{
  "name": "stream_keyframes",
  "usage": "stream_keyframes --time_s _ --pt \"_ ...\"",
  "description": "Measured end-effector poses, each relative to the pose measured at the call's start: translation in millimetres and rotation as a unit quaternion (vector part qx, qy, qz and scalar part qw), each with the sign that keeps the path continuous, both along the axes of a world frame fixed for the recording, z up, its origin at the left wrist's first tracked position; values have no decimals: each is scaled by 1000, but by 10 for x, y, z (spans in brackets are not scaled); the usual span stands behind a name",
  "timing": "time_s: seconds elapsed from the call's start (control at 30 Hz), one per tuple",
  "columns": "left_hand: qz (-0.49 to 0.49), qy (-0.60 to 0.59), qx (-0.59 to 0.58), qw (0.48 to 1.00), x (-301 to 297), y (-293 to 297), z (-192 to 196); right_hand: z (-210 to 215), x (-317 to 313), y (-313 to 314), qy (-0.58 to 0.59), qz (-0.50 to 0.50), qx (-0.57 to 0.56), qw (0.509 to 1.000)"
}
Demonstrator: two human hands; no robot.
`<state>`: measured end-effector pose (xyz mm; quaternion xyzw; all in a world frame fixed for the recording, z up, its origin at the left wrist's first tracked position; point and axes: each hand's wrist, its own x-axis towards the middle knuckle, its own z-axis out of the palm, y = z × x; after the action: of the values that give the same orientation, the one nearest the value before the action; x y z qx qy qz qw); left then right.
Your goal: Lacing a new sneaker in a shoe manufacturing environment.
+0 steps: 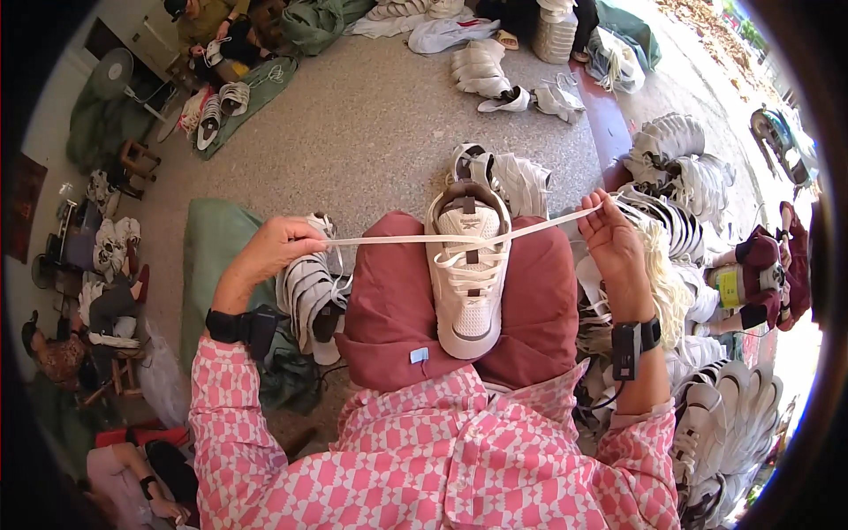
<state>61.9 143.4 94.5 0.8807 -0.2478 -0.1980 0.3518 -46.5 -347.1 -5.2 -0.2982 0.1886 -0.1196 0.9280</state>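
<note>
A cream sneaker (468,274) with a brown collar rests on my lap between my thighs, its toe pointing toward me. Its flat white shoelace (389,239) is threaded through the eyelets, and both ends stretch out sideways, crossing over the upper part of the lacing. On the left, my left hand (287,243) pinches one lace end between thumb and fingers. My right hand (609,231), palm turned up and fingers curled, grips the other end at the right. The lace looks taut between the two hands.
Stacked sneakers (309,296) stand by my left knee on green cloth (212,238). More shoe stacks (733,415) and a bundle of cream laces (662,274) lie at my right. Beyond my knees sit further shoes (521,181). Other people work along the left and right edges.
</note>
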Motion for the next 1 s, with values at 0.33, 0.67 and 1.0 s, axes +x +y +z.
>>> stream_keyframes --time_s 0.33,0.67,1.0 --pt "243 50 -175 953 -343 376 -695 348 -164 565 80 137 -437 885" --pt "304 124 -602 728 -466 101 -722 554 -143 825 85 365 -442 815" --pt "284 206 -703 619 -339 -2 -552 501 -99 843 93 351 -409 837"
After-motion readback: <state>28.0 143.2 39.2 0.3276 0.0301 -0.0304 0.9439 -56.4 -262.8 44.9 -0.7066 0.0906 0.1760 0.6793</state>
